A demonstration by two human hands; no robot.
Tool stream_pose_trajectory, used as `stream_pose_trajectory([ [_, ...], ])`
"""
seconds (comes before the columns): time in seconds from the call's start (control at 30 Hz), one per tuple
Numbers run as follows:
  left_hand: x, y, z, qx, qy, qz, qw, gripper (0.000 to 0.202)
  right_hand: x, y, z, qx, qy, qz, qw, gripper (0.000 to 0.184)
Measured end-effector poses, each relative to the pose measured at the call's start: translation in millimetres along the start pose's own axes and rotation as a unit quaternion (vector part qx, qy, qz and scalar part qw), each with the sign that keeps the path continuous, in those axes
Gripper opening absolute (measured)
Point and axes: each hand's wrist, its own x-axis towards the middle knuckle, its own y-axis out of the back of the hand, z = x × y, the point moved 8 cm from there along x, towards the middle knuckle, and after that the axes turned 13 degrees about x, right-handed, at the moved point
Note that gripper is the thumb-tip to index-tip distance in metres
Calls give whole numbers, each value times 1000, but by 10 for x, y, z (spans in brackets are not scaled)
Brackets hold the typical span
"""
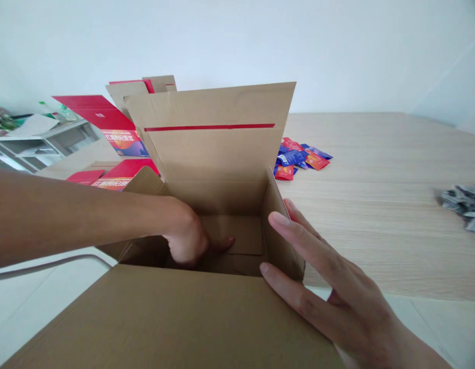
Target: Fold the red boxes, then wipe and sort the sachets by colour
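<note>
An unfolded brown cardboard box (237,148) stands close in front of me, its far flap raised with a red strip across it. My left hand (187,233) reaches down inside, over the bottom panel (247,236). One digit of it is stretched out on the bottom; the other fingers are hidden by the hand and the near edge. My right hand (348,292) grips the box's right near corner, thumb on the near flap (176,312) and fingers along the right side wall (283,236).
Red printed boxes (124,141) with open flaps stand behind at the left. Red and blue sachets (298,158) lie piled on the wooden table (375,215). A crumpled grey-patterned thing (466,205) is at the right edge. A shelf unit (41,146) stands far left.
</note>
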Motion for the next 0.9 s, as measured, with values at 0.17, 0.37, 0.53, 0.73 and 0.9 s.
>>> stream_pose_trajectory([
  [0.17,-259,92,195,55,-50,-138,988,108,-9,-1,-30,4,-5,23,1000,64],
  [0.37,-366,-38,297,77,-39,-201,976,128,64,-84,-77,0,-17,67,998,63],
  [0.53,-308,-64,335,126,-82,-190,970,121,165,-82,68,22,-36,79,996,64],
  [0.73,-299,-87,288,83,-50,-199,975,111,100,-54,378,62,-129,111,984,58],
  [0.9,-334,29,135,-5,-46,-150,988,106,12,-137,556,127,-219,158,954,45],
])
